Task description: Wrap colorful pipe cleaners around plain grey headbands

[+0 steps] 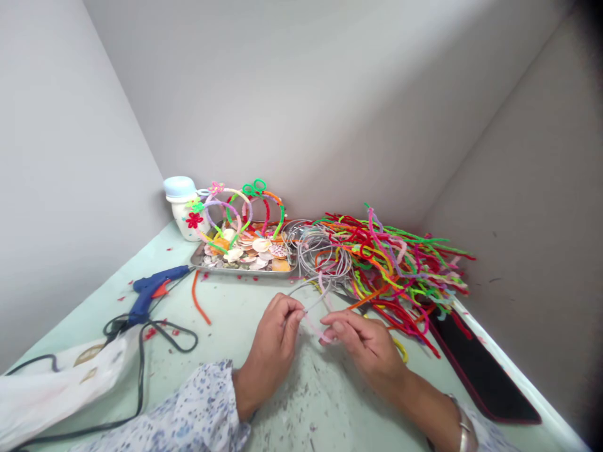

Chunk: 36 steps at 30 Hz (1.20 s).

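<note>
Near the middle of the table, my left hand (277, 342) pinches a thin grey wire ring (318, 301) where a pale pink pipe cleaner (313, 326) meets it. The fingers of my right hand (362, 342) are closed on the pink pipe cleaner just to the right. Another stretch of pale pink pipe cleaner rises behind the hands. Beyond them lies a coil of grey wire hoops (324, 252). A large heap of coloured pipe cleaners (400, 257) spreads to the right of the coil.
A metal tray (245, 271) holds shells, with decorated hoops (239, 210) standing over it. A white jar (183, 216) with a blue lid is behind. At left are a blue glue gun (153, 290), its black cord and white plastic (70, 383). Scissors (351, 301) lie behind my right hand; a black mat (480, 367) is at right.
</note>
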Tool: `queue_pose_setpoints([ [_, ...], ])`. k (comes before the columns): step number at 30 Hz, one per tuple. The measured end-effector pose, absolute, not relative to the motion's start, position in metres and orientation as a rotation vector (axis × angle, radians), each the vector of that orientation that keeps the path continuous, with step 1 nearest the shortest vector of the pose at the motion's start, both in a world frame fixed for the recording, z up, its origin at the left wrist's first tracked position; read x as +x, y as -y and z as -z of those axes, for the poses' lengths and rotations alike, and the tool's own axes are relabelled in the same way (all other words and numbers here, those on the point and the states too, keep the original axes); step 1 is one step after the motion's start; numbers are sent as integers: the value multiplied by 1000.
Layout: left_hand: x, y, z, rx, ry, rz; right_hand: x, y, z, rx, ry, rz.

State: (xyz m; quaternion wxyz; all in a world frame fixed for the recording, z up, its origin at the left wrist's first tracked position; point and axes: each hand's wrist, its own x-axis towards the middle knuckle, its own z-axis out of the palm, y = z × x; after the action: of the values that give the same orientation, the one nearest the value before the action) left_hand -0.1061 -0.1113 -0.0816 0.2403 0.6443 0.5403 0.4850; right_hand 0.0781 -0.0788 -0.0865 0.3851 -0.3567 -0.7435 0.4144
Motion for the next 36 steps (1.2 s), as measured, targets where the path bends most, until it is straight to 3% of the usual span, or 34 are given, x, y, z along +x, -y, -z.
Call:
queue_pose_setpoints([
  [3,-107,110,82,1724,-1481,-1346,89,77,64,-771,2047,-1009],
  [7,-107,111,83,1663,-1477,-1365,98,71,45,-754,2012,-1190],
  [15,-106,114,84,1766,-1356,-1232,80,51,86,-937,1405,-1502],
  [36,-105,111,84,1835,-1255,-1048,75,55,96,-927,1343,-1745],
])
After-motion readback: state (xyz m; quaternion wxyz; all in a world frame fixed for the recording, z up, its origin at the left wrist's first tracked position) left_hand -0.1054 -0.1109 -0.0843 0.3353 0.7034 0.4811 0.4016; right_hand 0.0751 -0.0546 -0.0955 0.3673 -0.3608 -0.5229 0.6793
